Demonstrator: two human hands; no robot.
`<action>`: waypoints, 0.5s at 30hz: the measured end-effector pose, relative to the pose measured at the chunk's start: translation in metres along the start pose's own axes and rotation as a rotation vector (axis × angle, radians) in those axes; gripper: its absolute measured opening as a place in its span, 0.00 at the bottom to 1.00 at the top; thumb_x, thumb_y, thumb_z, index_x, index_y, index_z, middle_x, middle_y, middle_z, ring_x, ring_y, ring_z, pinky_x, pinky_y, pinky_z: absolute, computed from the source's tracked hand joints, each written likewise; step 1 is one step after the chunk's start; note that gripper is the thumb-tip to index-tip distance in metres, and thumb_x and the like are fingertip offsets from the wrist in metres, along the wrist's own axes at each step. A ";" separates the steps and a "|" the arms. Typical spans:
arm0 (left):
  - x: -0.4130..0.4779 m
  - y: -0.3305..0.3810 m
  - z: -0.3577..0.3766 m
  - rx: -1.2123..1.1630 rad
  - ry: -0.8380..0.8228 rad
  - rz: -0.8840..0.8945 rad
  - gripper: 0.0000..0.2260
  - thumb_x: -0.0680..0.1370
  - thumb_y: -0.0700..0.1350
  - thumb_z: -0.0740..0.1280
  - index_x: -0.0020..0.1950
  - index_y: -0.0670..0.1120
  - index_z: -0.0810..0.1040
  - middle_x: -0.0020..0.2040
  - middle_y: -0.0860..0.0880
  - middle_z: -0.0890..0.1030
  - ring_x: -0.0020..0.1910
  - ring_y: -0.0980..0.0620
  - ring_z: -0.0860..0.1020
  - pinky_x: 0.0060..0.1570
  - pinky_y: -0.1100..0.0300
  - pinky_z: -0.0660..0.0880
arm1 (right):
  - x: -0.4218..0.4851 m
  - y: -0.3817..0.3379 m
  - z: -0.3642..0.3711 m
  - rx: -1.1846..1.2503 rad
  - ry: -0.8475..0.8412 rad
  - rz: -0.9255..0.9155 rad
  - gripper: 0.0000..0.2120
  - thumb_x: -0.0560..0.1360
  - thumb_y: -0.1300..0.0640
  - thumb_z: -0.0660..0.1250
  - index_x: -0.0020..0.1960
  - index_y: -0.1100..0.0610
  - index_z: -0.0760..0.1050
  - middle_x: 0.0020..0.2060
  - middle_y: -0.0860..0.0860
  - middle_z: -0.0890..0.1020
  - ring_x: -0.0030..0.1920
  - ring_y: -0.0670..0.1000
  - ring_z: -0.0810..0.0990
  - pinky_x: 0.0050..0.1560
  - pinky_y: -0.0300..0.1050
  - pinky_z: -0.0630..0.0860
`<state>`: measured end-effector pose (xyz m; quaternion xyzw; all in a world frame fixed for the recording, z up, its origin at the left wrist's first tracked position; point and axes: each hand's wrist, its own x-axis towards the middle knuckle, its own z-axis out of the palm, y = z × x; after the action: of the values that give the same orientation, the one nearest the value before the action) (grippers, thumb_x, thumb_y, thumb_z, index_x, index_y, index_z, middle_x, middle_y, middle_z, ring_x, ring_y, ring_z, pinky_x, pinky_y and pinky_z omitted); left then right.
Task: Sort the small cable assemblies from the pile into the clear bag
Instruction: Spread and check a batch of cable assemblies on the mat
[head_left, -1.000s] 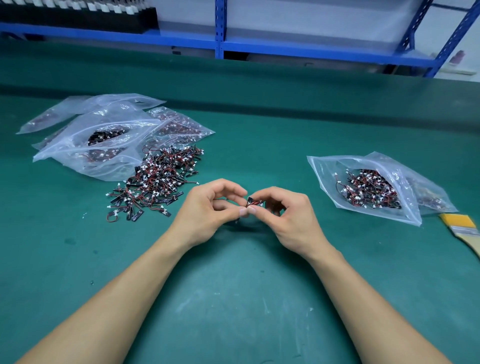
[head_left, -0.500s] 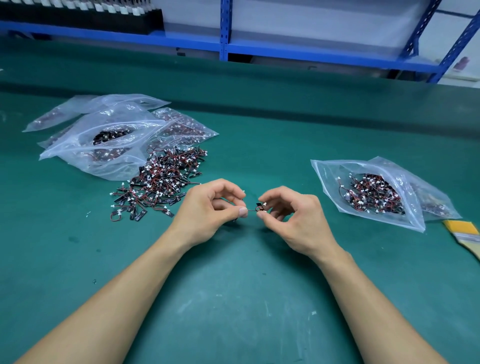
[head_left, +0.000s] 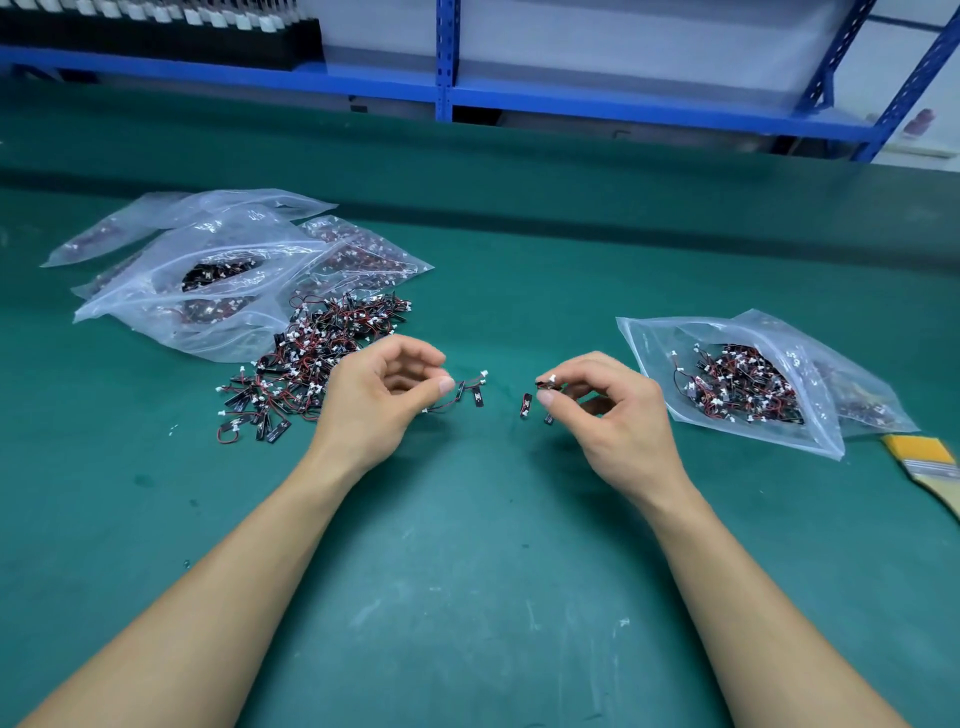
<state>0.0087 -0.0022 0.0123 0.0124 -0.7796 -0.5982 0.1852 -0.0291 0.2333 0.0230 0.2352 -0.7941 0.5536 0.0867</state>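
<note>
Green matting (head_left: 467, 597) covered the bench from my edge to the far wall, and I read the clock from the gap between the hands. Pale scuffs marked the mat at six o'clock, between the forearms. The left hand (head_left: 382, 395) hovered at nine o'clock, pinching a thin wire between thumb and forefinger with the other fingers loosely curled. A few cable assemblies (head_left: 470, 389) dangled from it toward the gap. The right hand (head_left: 608, 410), at three o'clock, pinched a second small cluster (head_left: 527, 405) the same way, its black tabs hanging below the fingertips. I could see no wire bridging the two lots, though strands that fine could hide in this view.

I judged the step to be parting a tangle, with the right-hand lot due for the clear bag (head_left: 727, 384) further out at three o'clock, already partly filled. Doing it well meant holding by the wire rather than the white plugs and lifting so the tabs cleared the mat. It also meant checking what hung from each pinch before moving. I could not tell where that bag's mouth lay, so I would find it first rather than poke at the film.

The pile (head_left: 311, 364) sat at ten o'clock just beside the left hand, spilling from under slack bags (head_left: 208, 280) — plenty left, by my estimate. A brush (head_left: 930, 462) lay at four o'clock, and blue shelving (head_left: 519, 98) ran across twelve.
</note>
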 end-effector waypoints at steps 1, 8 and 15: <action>0.002 -0.002 -0.001 0.030 0.045 -0.002 0.11 0.72 0.36 0.76 0.45 0.51 0.81 0.39 0.54 0.85 0.37 0.58 0.81 0.41 0.68 0.77 | 0.001 0.000 0.000 0.011 0.013 0.009 0.07 0.73 0.65 0.75 0.43 0.53 0.83 0.42 0.47 0.82 0.38 0.49 0.79 0.37 0.37 0.73; 0.014 -0.018 -0.002 0.203 0.128 -0.042 0.11 0.72 0.38 0.77 0.45 0.52 0.80 0.38 0.55 0.84 0.34 0.58 0.82 0.43 0.66 0.79 | 0.003 0.000 0.001 0.011 0.053 0.032 0.10 0.73 0.64 0.75 0.43 0.48 0.83 0.39 0.48 0.81 0.36 0.51 0.76 0.38 0.35 0.70; 0.016 -0.025 -0.004 0.402 0.049 0.105 0.11 0.75 0.35 0.72 0.53 0.49 0.83 0.43 0.59 0.84 0.43 0.65 0.82 0.47 0.75 0.74 | 0.006 0.003 -0.006 0.013 0.139 0.101 0.13 0.74 0.63 0.74 0.43 0.44 0.81 0.41 0.44 0.84 0.36 0.45 0.74 0.38 0.33 0.70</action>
<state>-0.0107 -0.0166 -0.0062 0.0229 -0.8781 -0.4196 0.2287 -0.0366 0.2381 0.0257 0.1564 -0.7935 0.5773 0.1122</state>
